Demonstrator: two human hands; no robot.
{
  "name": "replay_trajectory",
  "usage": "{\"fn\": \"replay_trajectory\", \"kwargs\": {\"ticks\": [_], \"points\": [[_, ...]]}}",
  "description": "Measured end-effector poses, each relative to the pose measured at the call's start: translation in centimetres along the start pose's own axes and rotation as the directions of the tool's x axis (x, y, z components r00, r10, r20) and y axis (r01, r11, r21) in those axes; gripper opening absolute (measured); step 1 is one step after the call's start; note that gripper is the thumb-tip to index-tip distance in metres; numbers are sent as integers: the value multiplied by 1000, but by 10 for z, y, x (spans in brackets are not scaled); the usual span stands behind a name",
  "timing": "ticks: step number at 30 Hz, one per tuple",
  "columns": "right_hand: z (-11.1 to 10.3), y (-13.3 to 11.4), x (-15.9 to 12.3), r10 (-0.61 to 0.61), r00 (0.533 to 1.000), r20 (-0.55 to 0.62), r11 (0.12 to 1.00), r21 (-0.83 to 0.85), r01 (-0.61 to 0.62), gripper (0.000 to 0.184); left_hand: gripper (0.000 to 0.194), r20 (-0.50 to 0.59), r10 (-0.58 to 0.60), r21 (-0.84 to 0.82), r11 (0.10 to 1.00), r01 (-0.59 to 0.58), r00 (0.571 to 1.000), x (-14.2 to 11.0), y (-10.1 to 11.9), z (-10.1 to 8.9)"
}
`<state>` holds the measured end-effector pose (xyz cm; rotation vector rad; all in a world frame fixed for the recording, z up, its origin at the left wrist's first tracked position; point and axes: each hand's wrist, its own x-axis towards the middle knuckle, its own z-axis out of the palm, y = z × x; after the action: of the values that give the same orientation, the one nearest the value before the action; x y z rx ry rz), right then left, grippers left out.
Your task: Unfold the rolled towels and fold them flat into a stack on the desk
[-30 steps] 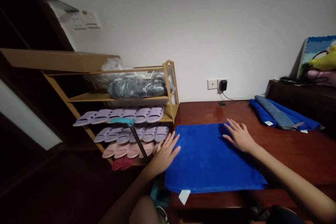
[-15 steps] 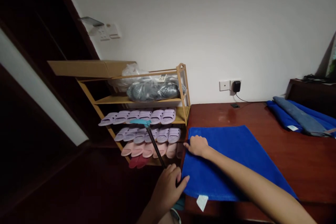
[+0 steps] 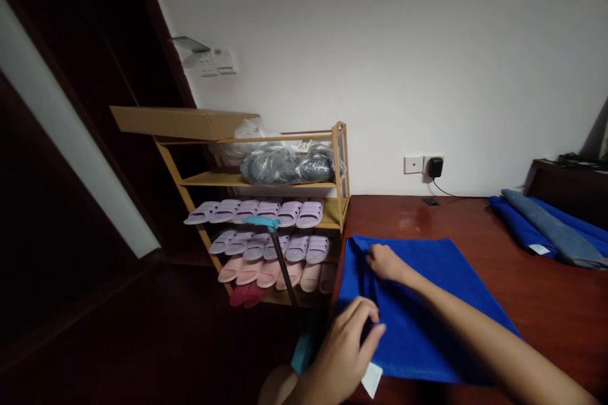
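A blue towel [image 3: 427, 304] lies on the reddish-brown wooden table top, with a white tag [image 3: 372, 380] at its near left corner. Its left part is creased and slightly raised between my hands. My right hand [image 3: 387, 264] reaches across the towel and has its fingers closed on the cloth near the far left corner. Lower down, my left hand [image 3: 349, 342] is over the near left part, thumb and fingers curled in a pinch on the cloth; its fingertips partly hide the grip.
Other folded blue and grey cloths [image 3: 553, 231] lie at the table's right. Left of the table stands a wooden rack [image 3: 341, 177] with several slippers [image 3: 256, 245], bagged items [image 3: 289, 164] and a cardboard box [image 3: 166, 123]. A dark pole [image 3: 284, 266] with a light-blue end leans before it.
Both hands have moved right over the towel, and its left side has become creased and lifted. The view has shifted slightly.
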<state>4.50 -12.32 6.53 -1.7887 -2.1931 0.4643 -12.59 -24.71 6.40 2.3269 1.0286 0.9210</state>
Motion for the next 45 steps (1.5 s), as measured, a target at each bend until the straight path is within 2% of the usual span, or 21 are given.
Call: {"fn": "replay_trajectory", "kwargs": {"ticks": [2,3,5,7,9,13,17,27,30,31,33,35,36,38,40,42,45], "points": [[-16,30,-10,74,996,-46,997,3,-74,26,18,47,36,-48,998,-33,998,10,0,2],[-24,48,-17,117,991,-67,993,4,-117,28,24,57,38,-14,999,-37,998,15,-4,3],[-40,90,-36,214,972,-94,976,-6,-216,34,38,83,21,140,990,-32,996,20,-20,6],[-53,134,-59,314,941,-125,946,-41,-322,36,51,162,0,300,953,-50,987,22,-39,10],[-63,176,-84,411,895,-172,897,-100,-431,35,60,245,-32,385,921,-67,969,22,-53,14],[-69,243,-132,577,779,-243,758,-196,-622,36,60,301,-57,431,898,-83,952,22,-60,13],[-69,284,-168,638,720,-272,681,-237,-693,38,59,306,-64,456,886,-87,950,23,-60,7],[-88,343,-229,687,642,-341,598,-237,-766,37,58,304,-88,485,871,-74,949,25,-74,-3],[-98,349,-232,655,645,-394,599,-250,-761,41,59,331,-119,481,875,-59,936,27,-74,-11],[-100,348,-229,624,664,-412,616,-263,-742,44,58,336,-131,482,875,-51,933,29,-74,-13],[-101,343,-214,532,737,-417,687,-296,-664,50,54,322,-146,490,871,-33,935,37,-74,-15],[-97,337,-190,443,809,-387,762,-312,-567,54,50,284,-151,505,863,-13,947,47,-75,-12],[-93,334,-177,418,828,-374,786,-310,-536,55,50,266,-156,513,858,-3,951,52,-76,-9],[-86,332,-153,424,823,-377,793,-285,-539,61,52,257,-171,526,850,11,951,58,-80,0],[-83,336,-136,481,782,-396,767,-242,-594,66,55,267,-185,532,846,15,946,60,-84,7],[-83,346,-127,543,741,-394,737,-198,-646,69,55,277,-192,532,847,17,941,59,-87,12],[-90,369,-126,602,709,-367,712,-155,-685,67,55,286,-203,536,844,19,936,56,-90,13]]}}
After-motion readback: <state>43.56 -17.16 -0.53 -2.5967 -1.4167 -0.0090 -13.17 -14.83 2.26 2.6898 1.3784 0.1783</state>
